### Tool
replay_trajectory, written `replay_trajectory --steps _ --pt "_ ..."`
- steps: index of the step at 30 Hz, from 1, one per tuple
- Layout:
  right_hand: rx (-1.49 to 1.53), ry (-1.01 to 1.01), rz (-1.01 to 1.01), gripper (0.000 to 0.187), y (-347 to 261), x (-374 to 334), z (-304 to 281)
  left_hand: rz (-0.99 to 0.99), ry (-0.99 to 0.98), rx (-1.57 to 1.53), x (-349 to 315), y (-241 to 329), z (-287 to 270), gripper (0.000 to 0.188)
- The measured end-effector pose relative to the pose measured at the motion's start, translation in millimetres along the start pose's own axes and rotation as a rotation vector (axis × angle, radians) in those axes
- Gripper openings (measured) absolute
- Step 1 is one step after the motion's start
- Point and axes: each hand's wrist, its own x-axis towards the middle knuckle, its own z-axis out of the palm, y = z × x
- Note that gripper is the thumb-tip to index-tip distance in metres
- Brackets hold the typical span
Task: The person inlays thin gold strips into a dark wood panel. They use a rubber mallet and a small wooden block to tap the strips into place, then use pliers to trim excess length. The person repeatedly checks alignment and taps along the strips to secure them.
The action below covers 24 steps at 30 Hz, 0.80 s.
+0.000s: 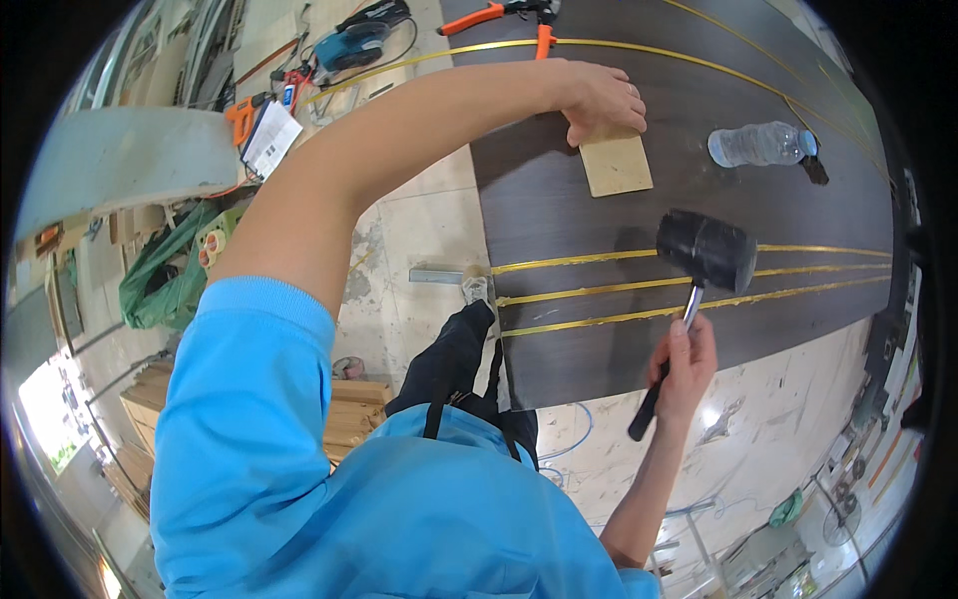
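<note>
In my right hand [687,367] is a rubber mallet [707,250] with a bulky black head and a metal shaft; my fingers are closed round its handle. The head is over the dark panel [559,220], near three gold strips [579,293] that run across it. My left hand [604,100] reaches to the far part of the panel and grips the far edge of a small tan rectangular board [617,165]. Part of that board is hidden under my fingers.
A clear plastic bottle [758,146] lies on the panel at right, beside a small dark brush-like thing [814,170]. Orange-handled pliers [504,14] lie at the far edge. Beyond my left arm are a blue power tool [351,46] and an orange tool [241,120].
</note>
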Motion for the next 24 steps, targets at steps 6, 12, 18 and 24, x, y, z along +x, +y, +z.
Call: replay_trajectory --steps 6,12,18,24 --pt "0.112 0.009 0.036 0.022 23 -28 -4 -0.403 0.294 -0.395 -96 66 13 0.084" --pt "0.037 -0.109 -0.053 0.022 20 -20 -6 -0.654 0.397 -0.515 -169 172 46 0.095" --pt "0.068 -0.197 -0.098 0.022 6 -23 10 -0.417 0.284 -0.367 -156 166 45 0.091" --pt "0.027 -0.102 -0.045 0.022 18 -64 11 -0.245 0.108 -0.379 -147 133 32 0.096"
